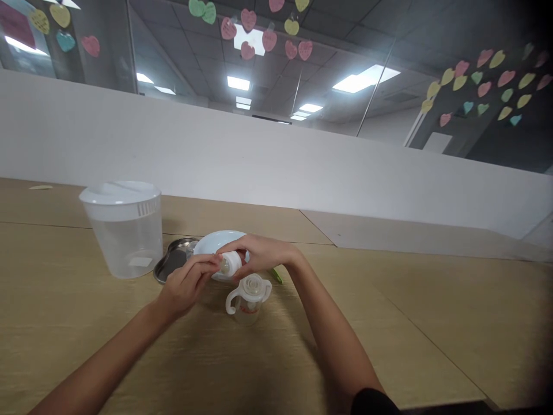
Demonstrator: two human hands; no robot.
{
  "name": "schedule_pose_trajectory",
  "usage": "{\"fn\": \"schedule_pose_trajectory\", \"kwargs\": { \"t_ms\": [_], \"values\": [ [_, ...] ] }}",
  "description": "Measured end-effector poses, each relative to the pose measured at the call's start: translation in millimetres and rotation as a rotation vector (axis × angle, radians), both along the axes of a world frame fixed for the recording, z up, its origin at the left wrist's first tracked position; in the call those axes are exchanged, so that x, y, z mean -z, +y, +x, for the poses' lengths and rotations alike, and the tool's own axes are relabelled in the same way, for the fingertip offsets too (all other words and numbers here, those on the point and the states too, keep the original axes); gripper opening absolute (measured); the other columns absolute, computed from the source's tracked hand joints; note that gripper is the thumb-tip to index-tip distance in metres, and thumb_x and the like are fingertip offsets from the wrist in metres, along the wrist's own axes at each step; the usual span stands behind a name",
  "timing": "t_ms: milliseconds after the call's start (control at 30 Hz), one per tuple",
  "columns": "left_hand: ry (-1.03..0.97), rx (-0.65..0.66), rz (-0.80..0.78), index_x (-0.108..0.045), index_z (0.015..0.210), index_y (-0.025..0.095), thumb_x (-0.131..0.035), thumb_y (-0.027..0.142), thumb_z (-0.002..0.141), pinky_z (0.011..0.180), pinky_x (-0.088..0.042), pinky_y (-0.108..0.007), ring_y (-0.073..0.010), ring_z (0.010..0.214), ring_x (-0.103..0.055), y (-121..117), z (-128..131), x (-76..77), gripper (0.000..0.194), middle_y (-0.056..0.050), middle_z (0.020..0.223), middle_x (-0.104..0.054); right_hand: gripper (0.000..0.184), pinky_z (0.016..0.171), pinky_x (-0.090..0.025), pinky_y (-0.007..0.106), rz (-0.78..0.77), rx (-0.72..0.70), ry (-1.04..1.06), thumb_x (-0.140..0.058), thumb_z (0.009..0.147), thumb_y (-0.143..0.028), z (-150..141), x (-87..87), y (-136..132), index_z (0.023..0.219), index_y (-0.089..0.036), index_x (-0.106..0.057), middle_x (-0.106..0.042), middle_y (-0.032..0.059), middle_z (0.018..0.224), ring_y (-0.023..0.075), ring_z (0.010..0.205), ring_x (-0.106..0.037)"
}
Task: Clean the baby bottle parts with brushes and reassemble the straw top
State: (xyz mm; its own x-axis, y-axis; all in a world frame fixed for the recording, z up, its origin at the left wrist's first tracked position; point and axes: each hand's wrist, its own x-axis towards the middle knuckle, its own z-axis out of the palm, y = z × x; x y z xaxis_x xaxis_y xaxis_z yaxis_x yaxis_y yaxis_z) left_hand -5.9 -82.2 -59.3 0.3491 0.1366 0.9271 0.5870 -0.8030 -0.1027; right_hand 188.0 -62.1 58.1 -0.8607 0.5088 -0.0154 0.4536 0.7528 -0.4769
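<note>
- Head view, nearest: two-handled baby bottle [248,310] upright, just on the near side of the grip, closer to the right hand [264,253].
- White cap [234,263] pinched in right fingers, facing left; left hand [184,287] meets its edge, hold unclear.
- Behind: pale bowl [218,237].

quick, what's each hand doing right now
Left hand: fingertips at the white cap's near side; firm grip or mere touch, cannot tell.
Right hand: closed on the white cap, fingers curled around it.
</note>
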Motion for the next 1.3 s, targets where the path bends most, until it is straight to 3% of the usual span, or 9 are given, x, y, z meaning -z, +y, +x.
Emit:
{"fn": "schedule_pose_trajectory", "kwargs": {
  "t_ms": [233, 533, 733, 933, 1133, 1300],
  "values": [
    [0.005, 0.062, 0.116, -0.055, 0.103, 0.015, -0.05, 0.006, 0.085, 0.087, -0.053, -0.032, -0.017, 0.1, -0.061, 1.3, 0.4, 0.4, 0.021, -0.009, 0.1, -0.064, 0.046, 0.058, -0.034, 0.021, 0.083, 0.095, -0.016, -0.073, 0.064, -0.023, -0.7, -3.4, -7.6, 0.109, -0.021, -0.063, -0.061, -0.0022, 0.084, 0.0114, 0.07, -0.049],
    [-0.017, 0.065, 0.098, -0.056, 0.101, 0.018, -0.049, 0.007, 0.085, 0.082, -0.054, -0.031, -0.0156, 0.095, -0.061, 4.0, 5.5, 7.9, 0.02, -0.006, 0.094, -0.062, 0.039, 0.082, -0.032, 0.032, 0.354, 0.263, -0.184, -0.075, 0.061, -0.033, -4.7, -9.3, -21.9, 0.098, -0.024, -0.067, -0.064, -0.0013, 0.081, 0.0176, 0.079, -0.055],
    [-0.027, 0.044, -0.014, -0.05, 0.11, 0.018, -0.048, 0.007, 0.085, 0.086, -0.051, -0.033, -0.0176, 0.102, -0.058, -1.5, 8.8, 4.5, 0.027, -0.009, 0.105, -0.06, 0.035, 0.066, -0.038, 0.025, 0.299, 0.253, -0.167, -0.073, 0.063, -0.027, 2.2, -9.9, -17.2, 0.096, -0.018, -0.064, -0.062, 0.0012, 0.085, 0.0167, 0.077, -0.054],
    [-0.027, 0.072, -0.228, -0.031, 0.133, 0.017, -0.049, 0.024, 0.087, 0.094, -0.046, -0.04, -0.024, 0.114, -0.052, -6.5, 13.0, 14.3, 0.05, -0.014, 0.121, -0.054, 0.036, 0.08, -0.041, 0.029, 0.313, 0.223, 0.008, -0.071, 0.066, -0.019, 19.9, -25.7, -28.9, 0.099, -0.016, -0.057, -0.053, 0.0063, 0.106, 0.019, 0.095, -0.051],
    [0.157, 0.135, -0.354, -0.02, 0.139, 0.019, -0.054, 0.041, 0.083, 0.097, -0.044, -0.044, -0.0283, 0.12, -0.048, -6.1, 27.5, 36.7, 0.069, -0.014, 0.127, -0.053, 0.032, 0.075, -0.04, 0.027, 0.216, 0.056, -0.045, -0.063, 0.075, -0.018, 24.2, -30.8, -38.0, 0.106, -0.02, -0.055, -0.054, 0.0041, 0.103, 0.0164, 0.091, -0.051],
    [0.15, 0.088, -0.371, -0.017, 0.141, 0.021, -0.055, 0.042, 0.082, 0.103, -0.038, -0.049, -0.0299, 0.126, -0.042, -5.2, 31.9, 40.2, 0.073, -0.012, 0.132, -0.05, 0.032, 0.062, -0.036, 0.022, 0.145, 0.075, -0.095, -0.065, 0.069, -0.015, 22.7, -29.5, -36.5, 0.098, -0.018, -0.05, -0.055, -0.0001, 0.087, 0.0131, 0.077, -0.048]
  ]
}}
